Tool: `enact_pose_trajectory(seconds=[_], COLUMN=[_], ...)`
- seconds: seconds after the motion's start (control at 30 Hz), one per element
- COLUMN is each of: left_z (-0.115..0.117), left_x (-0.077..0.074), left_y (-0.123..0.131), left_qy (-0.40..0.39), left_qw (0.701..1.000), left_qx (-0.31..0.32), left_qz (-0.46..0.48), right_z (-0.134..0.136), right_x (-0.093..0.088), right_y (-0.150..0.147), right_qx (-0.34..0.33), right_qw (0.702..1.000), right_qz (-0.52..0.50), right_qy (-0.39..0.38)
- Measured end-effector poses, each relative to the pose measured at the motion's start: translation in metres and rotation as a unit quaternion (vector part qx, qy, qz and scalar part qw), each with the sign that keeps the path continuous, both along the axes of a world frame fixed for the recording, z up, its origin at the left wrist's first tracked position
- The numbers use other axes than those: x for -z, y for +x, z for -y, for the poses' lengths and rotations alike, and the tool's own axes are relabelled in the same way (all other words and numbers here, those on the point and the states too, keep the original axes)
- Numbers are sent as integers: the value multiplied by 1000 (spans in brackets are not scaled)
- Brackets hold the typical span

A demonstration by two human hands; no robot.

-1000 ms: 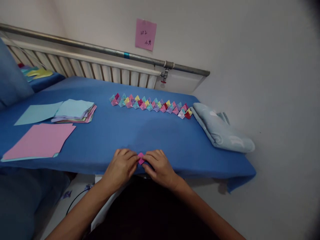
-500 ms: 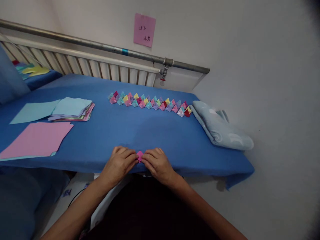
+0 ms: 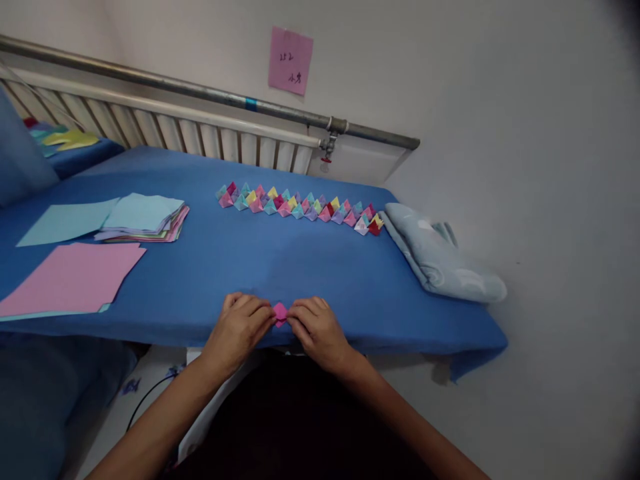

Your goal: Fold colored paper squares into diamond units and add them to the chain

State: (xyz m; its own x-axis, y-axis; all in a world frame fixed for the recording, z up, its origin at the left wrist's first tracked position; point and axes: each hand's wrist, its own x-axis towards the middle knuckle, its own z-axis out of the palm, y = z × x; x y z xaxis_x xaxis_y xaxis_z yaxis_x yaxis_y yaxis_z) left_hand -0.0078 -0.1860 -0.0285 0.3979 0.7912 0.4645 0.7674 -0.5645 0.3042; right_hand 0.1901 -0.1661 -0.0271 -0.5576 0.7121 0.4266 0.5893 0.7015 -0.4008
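Note:
A small folded piece of bright pink paper (image 3: 281, 314) is held at the front edge of the blue-covered table (image 3: 215, 267). My left hand (image 3: 243, 327) pinches its left side, and my right hand (image 3: 317, 328) grips the right side with fingertips and thumb. Part of the paper is hidden by the fingers. Beyond my hands, near the back of the table, several folded paper pieces (image 3: 299, 208) in many colours stand in a long double row.
Pink sheets (image 3: 75, 277) and a stack of coloured paper (image 3: 145, 213) lie on the left. A folded light-blue cloth (image 3: 437, 257) rests at the right end. A radiator (image 3: 200, 137) and a metal pipe (image 3: 190, 91) run behind the table.
My right fingertips have shifted slightly to the right, and a little more of the pink paper shows between my hands. The left hand has barely moved.

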Motion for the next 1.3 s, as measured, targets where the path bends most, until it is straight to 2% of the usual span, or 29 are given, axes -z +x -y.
enact_pose_trajectory(seconds=[0.17, 0.4, 0.73, 1.0, 1.3], left_z=[0, -2, -5, -6, -7], left_x=[5, 4, 4, 0, -12], left_y=[0, 2, 2, 8, 18], left_qy=[4, -55, -69, -75, -141], left_qw=[1000, 997, 995, 990, 973], left_qx=[-27, -59, -71, -118, -180], left_qz=[14, 14, 16, -5, -30], right_z=[0, -2, -4, -3, -5], right_x=[1, -1, -2, -5, -4], right_y=[-2, -7, -9, -13, -16], right_qx=[7, 42, 54, 67, 99], right_qw=[1000, 998, 997, 995, 992], right_qz=[-1, -1, -16, -24, -21], right_qy=[-8, -41, -60, -69, -78])
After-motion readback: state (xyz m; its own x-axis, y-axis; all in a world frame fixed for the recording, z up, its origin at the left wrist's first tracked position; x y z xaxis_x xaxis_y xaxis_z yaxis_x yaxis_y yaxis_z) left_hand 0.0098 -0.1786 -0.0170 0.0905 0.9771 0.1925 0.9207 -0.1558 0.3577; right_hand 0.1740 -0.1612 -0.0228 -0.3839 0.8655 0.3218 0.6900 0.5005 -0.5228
